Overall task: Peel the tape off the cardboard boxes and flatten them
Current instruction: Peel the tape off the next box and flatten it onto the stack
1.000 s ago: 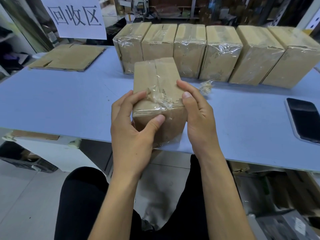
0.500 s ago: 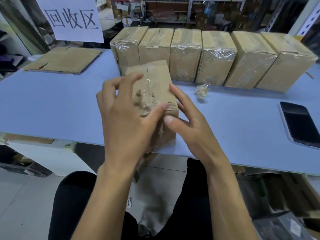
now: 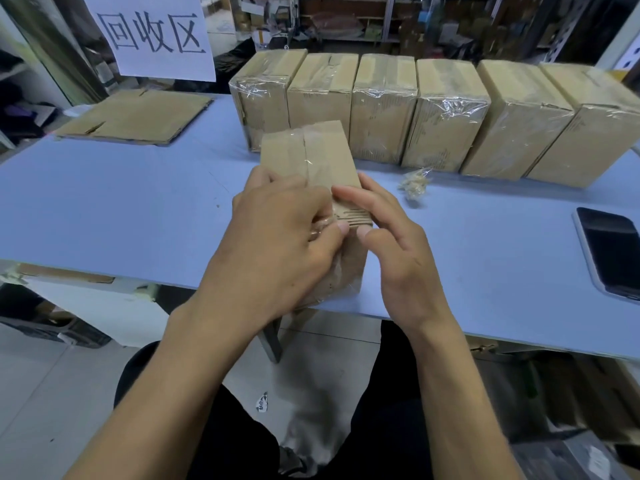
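Note:
A small taped cardboard box (image 3: pixel 325 157) stands at the near edge of the blue table (image 3: pixel 121 209). My left hand (image 3: pixel 277 237) covers its near top corner and pinches a crumpled strip of clear tape (image 3: pixel 320 226) between thumb and fingers. My right hand (image 3: pixel 391 244) rests against the box's right side, index finger along the top edge and thumb on the near face. Clear tape runs down the middle of the box top. The lower front of the box is hidden behind my hands.
Several wrapped cardboard boxes (image 3: pixel 446 116) stand in a row at the back. Flattened cardboard (image 3: pixel 138 116) lies at the back left under a white sign (image 3: pixel 152 32). A wad of peeled tape (image 3: pixel 414 183) lies right of the box. A phone (image 3: pixel 613 251) lies at the right edge.
My left hand moved from the box's left side up over its top near corner and took hold of the loose tape. My right hand slid lower along the box's right side.

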{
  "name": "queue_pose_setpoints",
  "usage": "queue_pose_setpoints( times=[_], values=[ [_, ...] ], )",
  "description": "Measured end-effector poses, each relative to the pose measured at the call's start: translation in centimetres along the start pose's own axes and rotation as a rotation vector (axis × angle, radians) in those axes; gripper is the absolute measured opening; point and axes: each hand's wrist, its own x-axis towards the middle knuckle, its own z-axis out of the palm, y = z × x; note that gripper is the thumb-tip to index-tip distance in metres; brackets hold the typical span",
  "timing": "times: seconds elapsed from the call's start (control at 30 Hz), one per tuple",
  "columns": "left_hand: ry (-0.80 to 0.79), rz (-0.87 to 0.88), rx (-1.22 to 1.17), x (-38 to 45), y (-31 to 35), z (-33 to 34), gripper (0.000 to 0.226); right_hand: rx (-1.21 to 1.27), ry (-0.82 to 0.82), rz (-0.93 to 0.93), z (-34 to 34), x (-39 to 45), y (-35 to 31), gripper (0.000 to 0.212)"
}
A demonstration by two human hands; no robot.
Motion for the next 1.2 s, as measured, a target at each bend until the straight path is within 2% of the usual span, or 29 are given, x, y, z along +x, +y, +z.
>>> queue_pose_setpoints(
  times=[0.27, 0.67, 1.07, 1.13, 1.2],
  values=[
    [0.167, 0.069, -0.069, -0.2, -0.9, 0.8, 0.026, 0.035, 0.153, -0.045, 1.3, 0.3, 1.1, 0.039],
    [0.258, 0.111, -0.227, -0.4, -1.5, 0.7, 0.025, 0.093, 0.165, -0.054, 0.9, 0.6, 1.9, 0.041],
    [0.244, -0.072, -0.62, -0.9, -2.0, 0.2, 0.03, 0.086, 0.162, -0.028, 1.1, 0.5, 1.5, 0.039],
    [0.254, -0.082, -0.595, -0.8, -2.0, 0.3, 0.029, 0.07, 0.157, -0.031, 1.1, 0.5, 1.5, 0.04],
    [0.276, -0.049, -0.447, -0.7, -2.2, 0.3, 0.03, 0.069, 0.151, -0.024, 1.0, 0.6, 1.5, 0.037]
  ],
)
